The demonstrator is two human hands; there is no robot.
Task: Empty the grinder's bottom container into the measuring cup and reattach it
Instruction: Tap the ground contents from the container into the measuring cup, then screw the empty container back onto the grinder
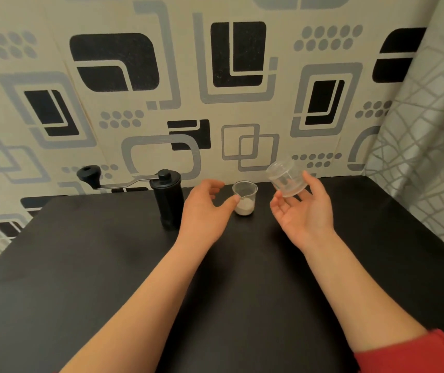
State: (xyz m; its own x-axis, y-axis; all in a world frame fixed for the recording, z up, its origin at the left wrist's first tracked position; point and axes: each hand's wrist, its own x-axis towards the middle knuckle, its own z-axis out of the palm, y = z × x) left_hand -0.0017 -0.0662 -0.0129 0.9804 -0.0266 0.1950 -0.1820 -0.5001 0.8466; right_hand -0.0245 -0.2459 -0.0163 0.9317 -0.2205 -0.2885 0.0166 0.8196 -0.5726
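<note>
A single wide-angle head camera looks forward and down from above the near edge of the black table (107,265). It sits close over the table, facing its far edge and the patterned wall (161,76).

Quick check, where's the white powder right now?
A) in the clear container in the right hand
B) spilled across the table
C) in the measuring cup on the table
C: the powder sits in the bottom of the measuring cup, while the clear container held by the right hand looks empty.

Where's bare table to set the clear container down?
Bare black table left of the black crank grinder, and right of the right hand holding the clear plastic container. Crowded between grinder, left hand and clear measuring cup.
</note>
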